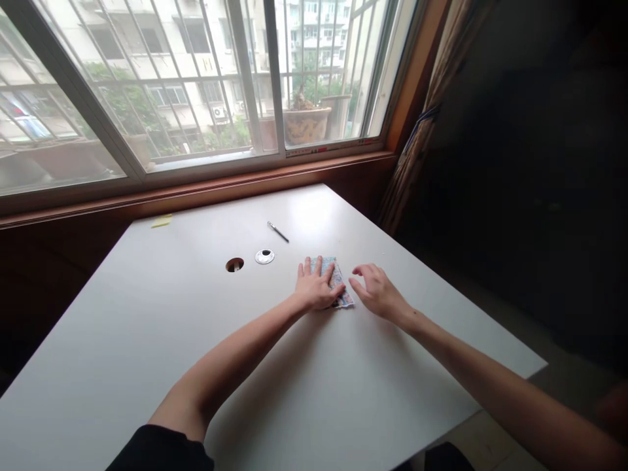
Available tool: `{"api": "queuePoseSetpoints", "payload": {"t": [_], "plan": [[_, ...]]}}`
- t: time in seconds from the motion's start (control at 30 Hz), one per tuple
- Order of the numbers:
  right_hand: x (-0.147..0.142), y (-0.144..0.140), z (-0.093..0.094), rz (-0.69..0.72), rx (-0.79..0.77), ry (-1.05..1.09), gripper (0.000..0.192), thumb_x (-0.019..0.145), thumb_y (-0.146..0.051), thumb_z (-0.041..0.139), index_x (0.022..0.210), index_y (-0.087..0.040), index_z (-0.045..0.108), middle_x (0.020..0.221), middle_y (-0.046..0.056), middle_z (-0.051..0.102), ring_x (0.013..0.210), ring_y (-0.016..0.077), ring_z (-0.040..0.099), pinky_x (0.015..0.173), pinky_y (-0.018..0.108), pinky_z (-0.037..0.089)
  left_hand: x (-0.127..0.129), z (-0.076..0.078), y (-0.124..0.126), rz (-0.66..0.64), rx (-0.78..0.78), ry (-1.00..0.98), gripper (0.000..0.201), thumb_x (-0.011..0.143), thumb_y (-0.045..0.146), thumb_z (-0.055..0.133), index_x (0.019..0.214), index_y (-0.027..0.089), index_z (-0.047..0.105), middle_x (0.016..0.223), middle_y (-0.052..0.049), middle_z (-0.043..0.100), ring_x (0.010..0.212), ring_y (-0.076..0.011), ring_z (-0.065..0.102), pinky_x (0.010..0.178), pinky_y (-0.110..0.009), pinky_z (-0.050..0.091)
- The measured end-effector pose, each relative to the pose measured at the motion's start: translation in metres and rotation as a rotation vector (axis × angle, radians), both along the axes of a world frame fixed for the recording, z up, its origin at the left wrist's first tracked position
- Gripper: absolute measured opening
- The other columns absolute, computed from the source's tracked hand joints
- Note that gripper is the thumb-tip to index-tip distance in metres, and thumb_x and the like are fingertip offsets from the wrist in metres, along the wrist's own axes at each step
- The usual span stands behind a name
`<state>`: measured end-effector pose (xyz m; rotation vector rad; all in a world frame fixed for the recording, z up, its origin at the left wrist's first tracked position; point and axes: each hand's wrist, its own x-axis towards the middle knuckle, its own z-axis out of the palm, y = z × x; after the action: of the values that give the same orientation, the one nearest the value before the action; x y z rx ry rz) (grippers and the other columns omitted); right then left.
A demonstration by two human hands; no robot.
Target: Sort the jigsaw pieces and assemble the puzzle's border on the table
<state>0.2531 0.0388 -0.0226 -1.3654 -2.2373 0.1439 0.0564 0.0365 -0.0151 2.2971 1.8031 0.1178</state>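
Note:
A small printed sheet of paper (346,299) with colourful pictures lies on the white table (122,340). My left hand (316,286) rests flat on it with the fingers spread, covering much of its left part. The sheet's right edge looks slightly uneven. Just to the right of that edge, my right hand (375,291) hovers with its fingers loosely curved and a gap between thumb and forefinger. Nothing shows in that hand, and it appears apart from the paper.
A dark pen (278,231) lies beyond my hands. Left of it are a round metal grommet cover (265,257) and an open cable hole (234,265). Yellow sticky notes (161,221) lie near the far edge. A barred window (196,85) and a tied curtain (424,118) stand behind.

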Motion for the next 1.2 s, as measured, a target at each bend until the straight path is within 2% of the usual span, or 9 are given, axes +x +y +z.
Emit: {"api": "queuePoseSetpoints", "payload": {"t": [0.13,0.23,0.37,0.57,0.73,0.83,0.93,1.07,1.2], "plan": [[0.014,-0.011,0.009,0.024,-0.007,-0.024,0.019,0.096,-0.036,0.048,0.097,-0.019,0.057,0.1,0.011,0.064,0.094,0.0275,0.059,0.088,0.043,0.047,-0.02,-0.005,-0.027,0.0,-0.004,-0.026,0.085,0.091,0.078,0.028,0.16,0.029,0.022,0.169,-0.007,0.01,0.154,-0.0412,0.003,0.123,-0.059,0.007],[0.012,-0.03,0.011,0.079,-0.034,-0.053,0.018,0.096,-0.037,0.048,0.096,-0.02,0.055,0.098,0.01,0.063,0.092,0.0265,0.058,0.085,0.042,0.047,-0.064,-0.006,-0.063,-0.007,0.005,-0.031,0.082,0.092,0.078,0.028,0.16,0.032,0.022,0.169,-0.006,0.01,0.155,-0.0407,0.003,0.123,-0.06,0.006],[-0.004,-0.054,0.011,0.161,-0.07,-0.089,0.017,0.097,-0.037,0.047,0.095,-0.022,0.053,0.098,0.008,0.062,0.091,0.0257,0.057,0.083,0.041,0.046,-0.165,-0.013,-0.133,0.023,0.015,0.023,0.076,0.095,0.075,0.03,0.16,0.037,0.018,0.169,-0.002,0.007,0.155,-0.0387,0.004,0.123,-0.06,0.008],[-0.042,-0.069,0.006,0.309,-0.045,-0.159,0.016,0.098,-0.034,0.048,0.096,-0.021,0.055,0.101,0.009,0.062,0.094,0.0252,0.056,0.087,0.041,0.046,-0.344,-0.022,-0.22,0.411,0.028,0.132,0.08,0.097,0.069,0.032,0.162,0.026,0.014,0.168,-0.006,0.013,0.155,-0.0382,0.009,0.121,-0.064,0.009],[-0.066,-0.076,-0.002,0.33,0.034,-0.24,0.016,0.097,-0.032,0.048,0.098,-0.02,0.058,0.108,0.011,0.06,0.099,0.0261,0.055,0.088,0.042,0.046,-0.407,-0.033,-0.237,0.442,0.103,0.063,0.08,0.096,0.07,0.03,0.158,0.019,0.026,0.169,-0.007,0.011,0.156,-0.0352,0.005,0.124,-0.056,0.017],[-0.066,-0.077,-0.006,0.307,0.055,-0.241,0.017,0.097,-0.033,0.048,0.098,-0.02,0.06,0.11,0.011,0.061,0.101,0.0267,0.055,0.089,0.042,0.046,-0.41,-0.033,-0.239,0.461,0.245,-0.012,0.078,0.098,0.068,0.024,0.156,0.015,0.032,0.168,-0.01,0.015,0.156,-0.0342,0.007,0.124,-0.055,0.018],[-0.064,-0.075,-0.007,0.295,0.045,-0.229,0.018,0.097,-0.033,0.048,0.098,-0.02,0.06,0.111,0.012,0.063,0.102,0.0272,0.057,0.088,0.043,0.047,-0.379,-0.019,-0.242,0.457,0.428,-0.027,0.069,0.101,0.062,0.025,0.149,0.016,0.043,0.163,-0.012,0.029,0.153,-0.034,0.02,0.124,-0.056,0.022],[-0.08,-0.078,0.004,0.326,-0.005,-0.223,0.025,0.096,-0.035,0.049,0.11,-0.019,0.062,0.122,0.014,0.065,0.111,0.0292,0.059,0.094,0.046,0.048,-0.276,0.002,-0.24,0.309,0.477,-0.032,0.049,0.103,0.045,0.036,0.144,0.022,0.049,0.143,-0.01,0.057,0.139,-0.0277,0.046,0.12,-0.05,0.033],[-0.109,-0.096,0.014,0.451,0.034,-0.241,0.064,0.095,-0.043,0.051,0.151,-0.017,0.04,0.158,0.016,0.04,0.145,0.0348,0.037,0.116,0.053,0.034,-0.186,0.001,-0.23,0.038,0.301,0.081,0.076,0.097,0.057,0.046,0.16,0.022,0.023,0.163,-0.009,0.031,0.151,-0.0342,0.027,0.122,-0.054,0.026]]}}
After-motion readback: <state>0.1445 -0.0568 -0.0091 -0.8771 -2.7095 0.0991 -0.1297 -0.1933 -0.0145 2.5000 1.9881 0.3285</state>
